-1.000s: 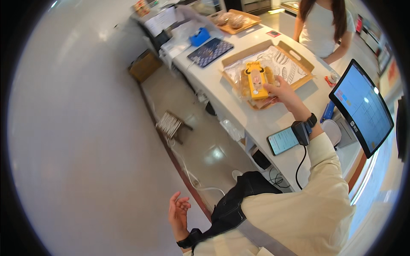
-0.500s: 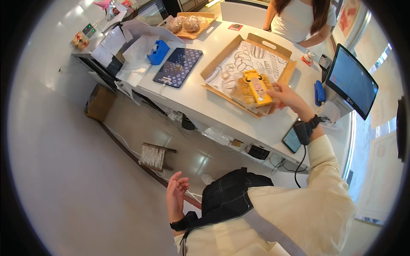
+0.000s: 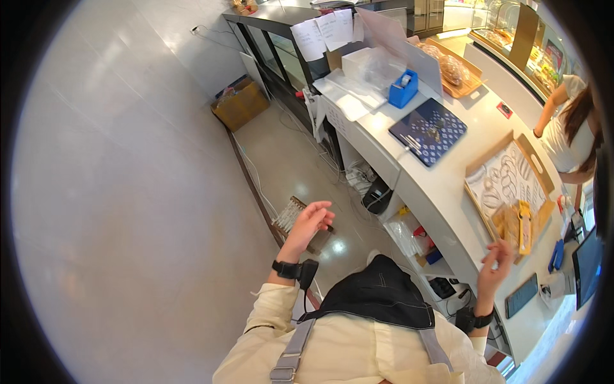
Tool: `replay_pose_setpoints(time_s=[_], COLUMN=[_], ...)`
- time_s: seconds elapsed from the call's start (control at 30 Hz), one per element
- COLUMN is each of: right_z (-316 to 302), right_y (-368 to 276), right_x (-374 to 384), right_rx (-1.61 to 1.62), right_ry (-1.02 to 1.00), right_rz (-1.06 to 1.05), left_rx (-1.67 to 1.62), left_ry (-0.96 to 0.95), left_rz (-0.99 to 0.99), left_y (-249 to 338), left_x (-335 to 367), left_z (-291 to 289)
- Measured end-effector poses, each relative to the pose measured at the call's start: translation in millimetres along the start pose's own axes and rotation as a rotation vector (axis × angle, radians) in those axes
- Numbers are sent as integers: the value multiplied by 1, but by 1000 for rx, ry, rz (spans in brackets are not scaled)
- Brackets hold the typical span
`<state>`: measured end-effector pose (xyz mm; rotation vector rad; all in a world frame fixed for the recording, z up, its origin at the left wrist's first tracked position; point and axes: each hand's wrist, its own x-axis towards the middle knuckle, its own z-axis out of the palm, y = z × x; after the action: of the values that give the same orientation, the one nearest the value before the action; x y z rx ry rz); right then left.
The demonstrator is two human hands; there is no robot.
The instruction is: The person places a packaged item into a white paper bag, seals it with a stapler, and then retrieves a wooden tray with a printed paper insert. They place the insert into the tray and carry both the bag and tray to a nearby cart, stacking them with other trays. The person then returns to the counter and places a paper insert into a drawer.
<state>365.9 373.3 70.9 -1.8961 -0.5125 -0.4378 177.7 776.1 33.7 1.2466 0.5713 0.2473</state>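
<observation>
Left hand (image 3: 312,223) hangs in the air over the floor, clear of the desk (image 3: 448,174), fingers parted and a little bent, nothing in them. Right hand (image 3: 497,261) is at the desk's near edge, fingers loosely curled, no grip on anything; some blur, and whether the fingertips touch the bagged bread (image 3: 508,221) cannot be told, though they are right by its near end. Smartphone (image 3: 522,296) lies flat on the desk beside the right wrist; the wrist is best kept clear of it. Bagged bread sits in the near end of the tan tray (image 3: 527,150), over the printed paper liner (image 3: 508,174), with a yellow carton (image 3: 524,227) against its right side. Handling, as judged: soft contents in a slack clear bag, so a light, broad hold from beneath should suit better than a pinch at the film; the carton wants steadying too, since it could slide off the slick bag. Lifting straight up would keep the liner from being dragged and clear the tray's wall. The free left hand could share the load. Farther along the desk: dark blue tablet (image 3: 430,131), then a blue tape dispenser (image 3: 403,88).
</observation>
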Motion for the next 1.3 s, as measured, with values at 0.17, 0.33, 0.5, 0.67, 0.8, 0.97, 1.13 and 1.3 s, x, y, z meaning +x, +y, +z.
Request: replay_pose_setpoints(time_s=[0.17, 0.33, 0.5, 0.67, 0.8, 0.97, 1.13, 1.3], right_z=[115, 216, 312, 447, 589, 703, 745, 747], right_y=[-21, -24, -41, -72, -60, -47, -21, -38], right_x=[32, 67, 119, 151, 145, 182, 182, 190], right_rx=[50, 266, 629, 895, 737, 43, -128, -75], right_ry=[-370, -521, -861, -1235, -1211, -930, -753, -969], right_rz=[-208, -98, 428, 800, 736, 344, 210, 276], left_rx=[81, 435, 299, 203, 269, 276, 258, 505], left_ry=[162, 563, 494, 463, 422, 395, 175, 164], left_rz=[90, 326, 245, 117, 119, 162, 72, 188], left_y=[22, 13, 43, 70, 81, 97, 82, 50], left_x=[82, 160, 212, 270, 337, 413, 463, 498], left_z=[-22, -82, -120, -135, -174, -200, -221, -244])
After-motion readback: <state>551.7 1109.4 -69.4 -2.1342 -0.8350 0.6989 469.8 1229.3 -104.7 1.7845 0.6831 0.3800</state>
